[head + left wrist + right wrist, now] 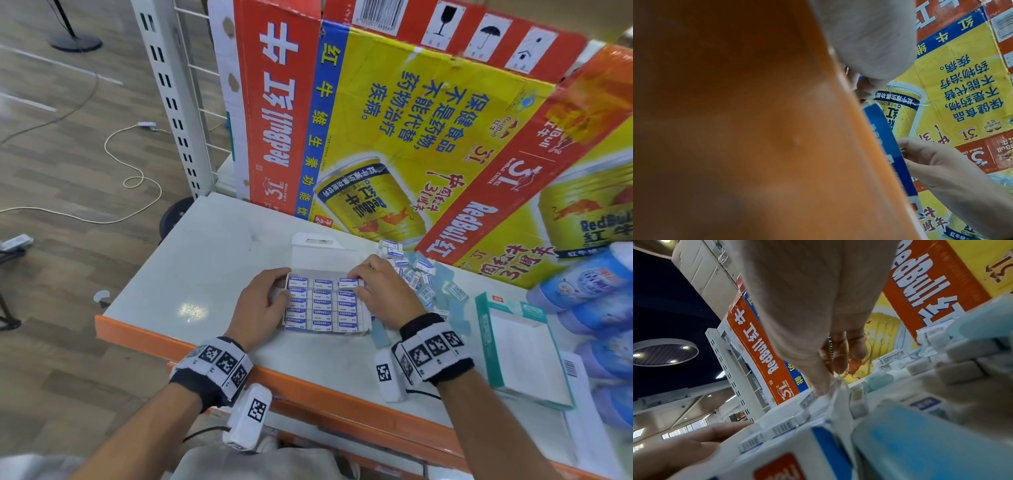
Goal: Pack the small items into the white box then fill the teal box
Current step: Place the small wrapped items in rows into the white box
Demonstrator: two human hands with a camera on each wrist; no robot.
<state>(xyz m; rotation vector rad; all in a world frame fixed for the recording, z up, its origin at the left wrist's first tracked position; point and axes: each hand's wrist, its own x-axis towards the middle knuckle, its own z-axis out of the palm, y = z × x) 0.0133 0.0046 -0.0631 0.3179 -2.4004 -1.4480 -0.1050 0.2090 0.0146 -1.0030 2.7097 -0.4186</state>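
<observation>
White box (295,255) sits open on the worktop (205,260), lid flap folded back toward the Red Bull cartons (394,113). Inside: erasers (323,310) packed flat in three columns, blue-and-white labels up, rows run from near edge to far edge.

Left hand (262,301) is against the box's left side, fingers curled around that wall, thumb at the far-left corner by the top row. Left wrist view mostly blocked by the palm; it shows only a blue-and-white box edge (888,146).

Right hand (383,287) is over the far-right corner, fingers bent down onto the top-right eraser; can't tell whether it's pinching it or just pressing. Right wrist view shows fingertips (822,386) touching the box's thin right wall.

Loose erasers (416,274) piled on the worktop just right of the box, behind the right hand.

Teal box (524,349) lies open and tilted, farther right, near the worktop's front edge, apart from the white box. Blue wrapped packs (589,284) stacked beyond it.
</observation>
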